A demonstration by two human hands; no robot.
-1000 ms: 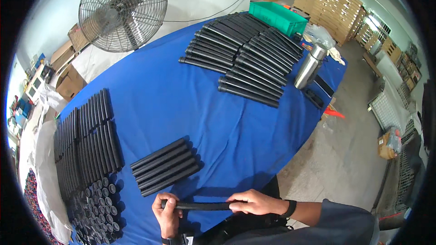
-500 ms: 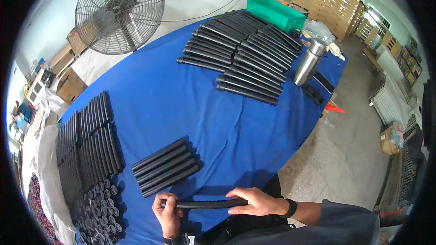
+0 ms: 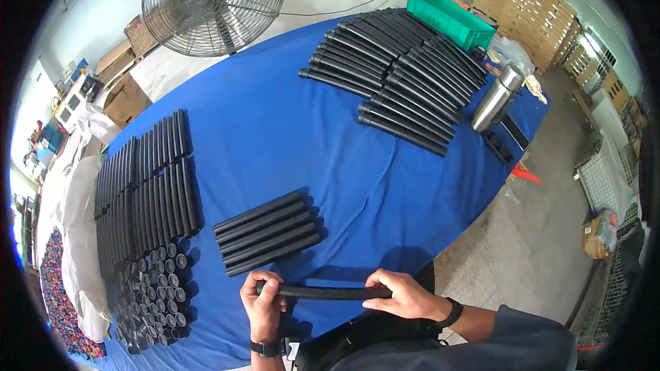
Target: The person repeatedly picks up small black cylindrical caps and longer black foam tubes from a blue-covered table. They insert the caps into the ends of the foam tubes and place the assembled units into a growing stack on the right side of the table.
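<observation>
Your view has shifted since the earlier frame, so the tabletop and both your hands now appear farther right and higher up, while the hands keep nearly the same place beside the short row of tubes. You have a black tube (image 3: pixel 323 293) lying almost level between your hands, over the near edge of the table. Your left hand (image 3: pixel 263 309) is clenched on its left end, thumb pressed on top. Your right hand (image 3: pixel 409 297) curls more loosely around the right end, index finger arched above and thumb below; how hard it grips you cannot tell.

Just beyond your left fingers lies the short row of tubes (image 3: pixel 268 232), side by side on the blue cloth (image 3: pixel 261 130). Left of those fingers you have a cluster of round black caps (image 3: pixel 168 278), and past it a larger block of tubes (image 3: pixel 184 196) in two tiers. White sheeting (image 3: pixel 79 268) runs along that side.

Well beyond your right fingers spreads a big array of tubes (image 3: pixel 423 89) with thicker ends. Right of it stands a steel flask (image 3: pixel 496 99); behind it sits a green bin (image 3: pixel 450 24). Farthest ahead of your left fingers is a caged fan (image 3: pixel 213 3).
</observation>
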